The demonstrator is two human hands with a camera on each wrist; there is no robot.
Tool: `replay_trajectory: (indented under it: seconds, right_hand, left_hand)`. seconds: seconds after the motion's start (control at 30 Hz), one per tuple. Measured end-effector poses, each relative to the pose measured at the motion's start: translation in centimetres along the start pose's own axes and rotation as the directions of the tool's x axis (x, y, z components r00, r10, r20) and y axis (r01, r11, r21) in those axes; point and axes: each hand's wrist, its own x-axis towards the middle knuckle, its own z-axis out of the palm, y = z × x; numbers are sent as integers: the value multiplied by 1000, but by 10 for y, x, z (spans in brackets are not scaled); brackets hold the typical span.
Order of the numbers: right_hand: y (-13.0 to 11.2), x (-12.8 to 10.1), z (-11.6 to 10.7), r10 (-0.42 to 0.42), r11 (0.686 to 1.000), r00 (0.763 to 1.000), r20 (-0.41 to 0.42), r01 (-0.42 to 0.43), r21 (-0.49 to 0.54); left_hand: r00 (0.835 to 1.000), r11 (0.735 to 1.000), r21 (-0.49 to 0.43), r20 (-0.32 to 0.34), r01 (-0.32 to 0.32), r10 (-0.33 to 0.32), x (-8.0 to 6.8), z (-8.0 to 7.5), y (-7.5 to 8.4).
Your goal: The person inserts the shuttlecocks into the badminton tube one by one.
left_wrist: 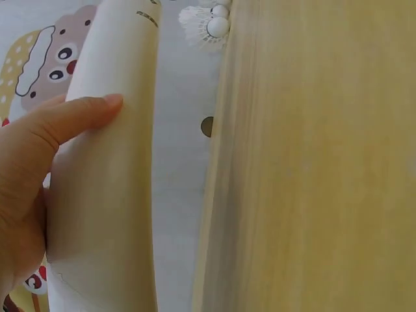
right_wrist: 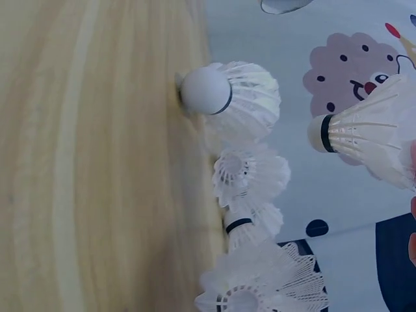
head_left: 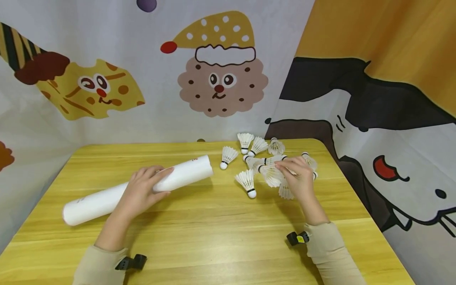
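A long white tube (head_left: 137, 189) lies slanted on the wooden table (head_left: 213, 229). My left hand (head_left: 147, 184) grips it near the middle, thumb on top. In the left wrist view the thumb (left_wrist: 78, 120) presses against the tube (left_wrist: 110, 188). My right hand (head_left: 285, 168) pinches a white shuttlecock (head_left: 271, 175) by its feather skirt, cork pointing left, just above the pile. In the right wrist view that shuttlecock (right_wrist: 364, 133) hangs clear of the table.
Several loose white shuttlecocks (head_left: 249, 148) lie scattered at the table's back right, one (head_left: 247, 183) nearer the middle and another (head_left: 227, 157) by the tube's open end. Cartoon-printed cloth walls (head_left: 221, 79) stand behind and to the right.
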Motion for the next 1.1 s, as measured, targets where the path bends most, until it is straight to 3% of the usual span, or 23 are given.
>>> replay_trajectory:
  seconds: [0.3, 0.6, 0.87, 1.1]
  right_hand:
    - [-11, 8, 3, 36, 998, 999, -39, -34, 51]
    - [-24, 18, 14, 34, 987, 994, -106, -17, 160]
    - [-38, 25, 25, 105, 973, 987, -122, -76, 216]
    - [-66, 39, 31, 156, 951, 980, -124, -114, 287]
  left_hand:
    - [994, 996, 12, -63, -90, 91, 2, 1, 2]
    - [984, 990, 43, -114, -134, 138, 4, 4, 5]
    - [982, 986, 68, -104, -151, 157, 5, 4, 11]
    - [985, 986, 87, -86, -140, 148, 5, 4, 14]
